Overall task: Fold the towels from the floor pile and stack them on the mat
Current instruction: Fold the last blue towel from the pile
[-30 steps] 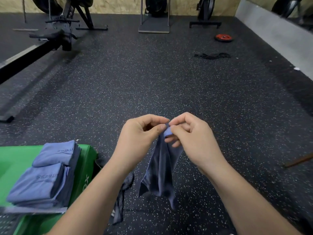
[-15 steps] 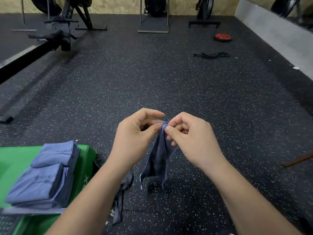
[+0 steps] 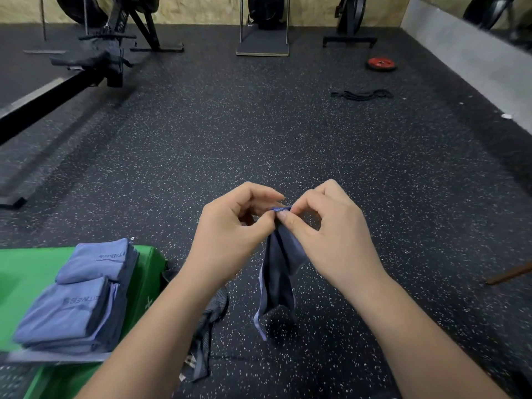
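Head view, entries in order of use.

1. Towel (image 3: 280,277): blue-grey, unfolded, hanging bunched in the air above the speckled floor (image 3: 288,139), near centre, just right of the mat. It is held only at its top hem.

2. My left hand (image 3: 230,237): grip closed, thumb and forefinger pinching the hem.

3. My right hand (image 3: 331,234): grip closed in the same pinch on the same short piece of hem, thumb tip against my left thumb.

4. Change over the last second: both hands have lifted slightly, the pinches have drawn together at the hem, and the towel's hanging tail has risen and narrowed.

5. Reading: I judge I am still finding a corner. The hem must be spread between my hands before any fold can start.

6. Mat (image 3: 26,272): green, near left. It carries a stack of folded towels (image 3: 77,298), unmoved, so part of the task is done.

7. Dark cloth (image 3: 207,326): on the floor beneath my left forearm, beside the mat. Possibly the pile's remainder; I cannot tell.
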Available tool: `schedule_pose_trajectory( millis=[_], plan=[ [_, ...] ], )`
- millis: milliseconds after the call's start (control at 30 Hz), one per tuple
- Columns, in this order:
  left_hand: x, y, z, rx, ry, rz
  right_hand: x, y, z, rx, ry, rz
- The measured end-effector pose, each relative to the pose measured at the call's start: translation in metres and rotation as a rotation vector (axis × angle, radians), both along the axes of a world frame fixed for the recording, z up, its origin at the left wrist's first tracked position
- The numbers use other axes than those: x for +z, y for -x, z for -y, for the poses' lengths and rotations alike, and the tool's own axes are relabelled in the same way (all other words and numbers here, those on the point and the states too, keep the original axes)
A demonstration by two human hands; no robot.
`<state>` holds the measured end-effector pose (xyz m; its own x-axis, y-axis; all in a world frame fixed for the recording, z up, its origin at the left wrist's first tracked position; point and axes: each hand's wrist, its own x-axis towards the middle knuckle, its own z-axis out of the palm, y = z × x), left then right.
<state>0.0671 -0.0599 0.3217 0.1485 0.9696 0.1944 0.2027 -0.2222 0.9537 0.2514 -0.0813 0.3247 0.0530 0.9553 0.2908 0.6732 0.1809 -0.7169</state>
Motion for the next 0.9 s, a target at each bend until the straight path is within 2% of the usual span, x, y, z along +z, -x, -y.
schedule_pose_trajectory(
  millis=[167, 333, 467, 633, 700, 800, 900],
  plan=[
    [-0.003, 0.006, -0.007, 0.082, -0.045, 0.012, -0.005, -0.004, -0.005, 0.003, 0.014, 0.212],
    [-0.001, 0.02, -0.016, 0.123, -0.048, 0.059, -0.009, -0.017, -0.011, -0.041, 0.124, 0.271],
    [0.003, 0.028, -0.018, 0.132, -0.061, 0.031, -0.005, -0.022, -0.012, 0.051, 0.163, 0.253],
    [0.003, 0.043, -0.022, 0.168, -0.092, -0.035, -0.001, -0.024, -0.01, 0.053, 0.072, 0.323],
    [0.0, 0.047, -0.023, 0.182, -0.101, -0.081, 0.003, -0.025, -0.009, 0.021, 0.003, 0.235],
    [-0.001, 0.052, -0.024, 0.195, -0.123, -0.116, 0.011, -0.024, -0.006, -0.029, -0.007, -0.025],
    [-0.002, 0.054, -0.026, 0.19, -0.137, -0.087, 0.013, -0.024, -0.007, -0.055, -0.001, -0.113]
  ],
)
